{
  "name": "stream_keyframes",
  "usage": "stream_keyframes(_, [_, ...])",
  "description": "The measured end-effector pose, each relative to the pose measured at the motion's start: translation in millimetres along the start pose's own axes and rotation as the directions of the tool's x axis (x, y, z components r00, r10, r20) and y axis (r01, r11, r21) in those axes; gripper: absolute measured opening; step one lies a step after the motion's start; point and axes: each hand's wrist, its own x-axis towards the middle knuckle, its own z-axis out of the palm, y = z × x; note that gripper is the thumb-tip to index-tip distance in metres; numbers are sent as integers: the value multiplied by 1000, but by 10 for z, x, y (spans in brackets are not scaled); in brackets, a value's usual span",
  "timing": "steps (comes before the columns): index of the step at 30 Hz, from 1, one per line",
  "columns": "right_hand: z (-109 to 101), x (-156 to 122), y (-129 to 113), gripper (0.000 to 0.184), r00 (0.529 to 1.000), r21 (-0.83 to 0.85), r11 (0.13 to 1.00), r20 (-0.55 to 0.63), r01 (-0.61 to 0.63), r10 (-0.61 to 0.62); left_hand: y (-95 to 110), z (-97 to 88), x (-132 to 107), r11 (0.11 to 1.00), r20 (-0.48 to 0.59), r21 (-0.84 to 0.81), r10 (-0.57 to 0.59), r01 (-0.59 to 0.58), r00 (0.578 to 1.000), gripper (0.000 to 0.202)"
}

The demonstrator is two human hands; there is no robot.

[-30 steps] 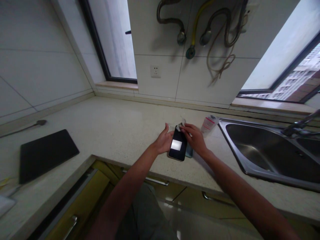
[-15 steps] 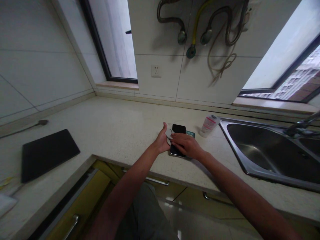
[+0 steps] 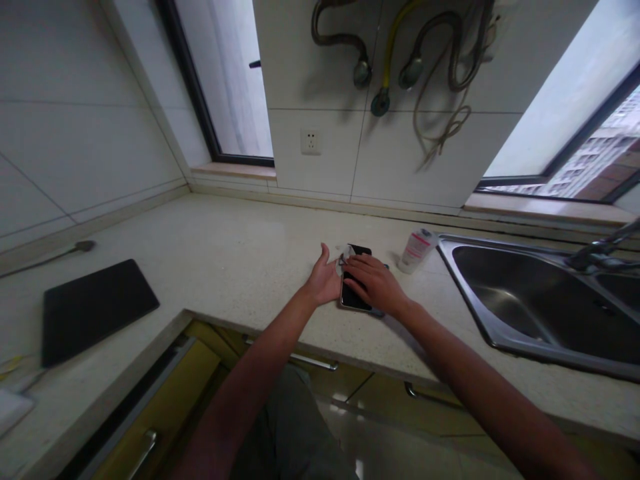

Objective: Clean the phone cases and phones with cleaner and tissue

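Observation:
On the pale speckled stone counter (image 3: 225, 260), a black smartphone (image 3: 354, 298) lies flat with its screen up. My right hand (image 3: 373, 283) rests over its upper part, fingertips reaching a crumpled white wipe or film (image 3: 345, 256) at the phone's far edge. Beside the phone's left edge, my left hand (image 3: 323, 280) stands palm-in with the thumb raised and the fingers apart. A thin teal object (image 3: 384, 312) shows only as an edge beneath the phone. Most of it is hidden.
A steel double sink (image 3: 520, 300) with a faucet lies to the right, behind a white and pink bottle (image 3: 416, 251). A dark flat board (image 3: 95, 313) and a long spoon (image 3: 65, 252) lie to the left. Drawer handles run below the counter edge.
The phone has turned from a tilted, glare-lit pose to lying flat, and my right hand has moved down across it. The white piece now sits nearer my left hand.

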Motion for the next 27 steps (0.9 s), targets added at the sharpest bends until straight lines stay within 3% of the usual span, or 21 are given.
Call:
stream_keyframes(8, [-8,-2,191,42,964,-26,972,-132,-235,229,-20,-11,-16,998,59,55,-22,18,998,83])
stream_keyframes(15, [41,-62,404,37,851,167,896,-280,-412,443,0,0,-45,997,56,77,-7,3,998,82])
stream_keyframes(19, [100,-73,402,33,819,259,847,-239,-465,522,19,31,-44,997,4,41,62,-62,998,75])
stream_keyframes(27, [108,-48,161,26,854,357,821,-107,-446,510,73,41,-39,966,-157,0,255,-258,954,60])
